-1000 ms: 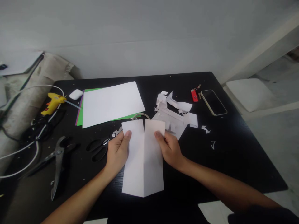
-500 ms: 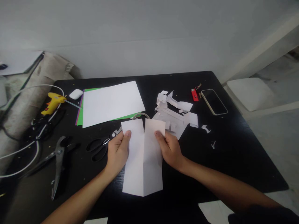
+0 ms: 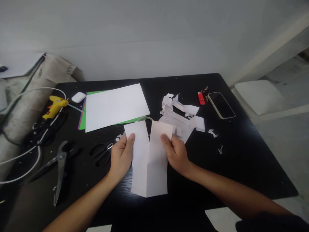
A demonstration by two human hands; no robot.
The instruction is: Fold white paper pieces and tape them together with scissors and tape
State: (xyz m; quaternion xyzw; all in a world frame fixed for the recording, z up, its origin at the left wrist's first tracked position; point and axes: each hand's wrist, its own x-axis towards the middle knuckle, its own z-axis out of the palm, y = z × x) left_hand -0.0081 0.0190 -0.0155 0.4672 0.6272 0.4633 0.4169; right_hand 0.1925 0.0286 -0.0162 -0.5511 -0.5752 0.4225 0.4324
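A white paper (image 3: 156, 164) with a lengthwise crease is held up over the near middle of the table. Its top is split down the middle, and the two flaps stand apart in a V. My left hand (image 3: 122, 154) pinches the left flap, thumb on the front and fingers behind. On the right flap my right hand (image 3: 176, 154) has the same pinch. Black-handled scissors (image 3: 103, 153) lie just left of my left hand, their blades partly hidden by it. Behind the paper, a curved strip or cable (image 3: 146, 118) shows in part.
On the black table (image 3: 243, 167) lie white paper scraps (image 3: 180, 120), a phone (image 3: 221, 105), a red lighter (image 3: 201, 98), stacked sheets (image 3: 116, 108), a white case (image 3: 78, 97), a yellow glue gun (image 3: 55, 106) with cables, and metal pliers (image 3: 61, 161).
The gap between the two flaps at the top has widened and reaches lower. The paper's bottom edge has risen slightly and drawn in at the left. Both hands have barely moved.
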